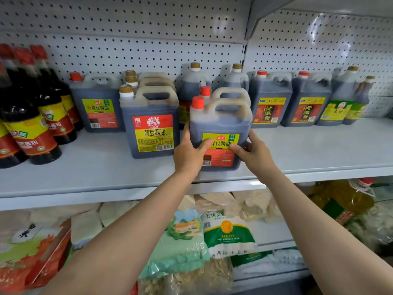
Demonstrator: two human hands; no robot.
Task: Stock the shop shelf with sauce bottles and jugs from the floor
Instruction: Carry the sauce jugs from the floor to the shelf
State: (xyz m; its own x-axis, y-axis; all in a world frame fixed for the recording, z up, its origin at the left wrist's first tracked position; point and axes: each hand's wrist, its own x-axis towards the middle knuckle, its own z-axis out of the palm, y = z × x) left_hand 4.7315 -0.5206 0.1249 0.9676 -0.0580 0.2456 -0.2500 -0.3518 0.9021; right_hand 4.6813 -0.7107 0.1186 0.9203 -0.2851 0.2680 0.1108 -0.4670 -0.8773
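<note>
Danger is a push too hard: my left hand and right hand grip the red-capped jug at both sides on the shelf, and it can knock the jug behind.
</note>
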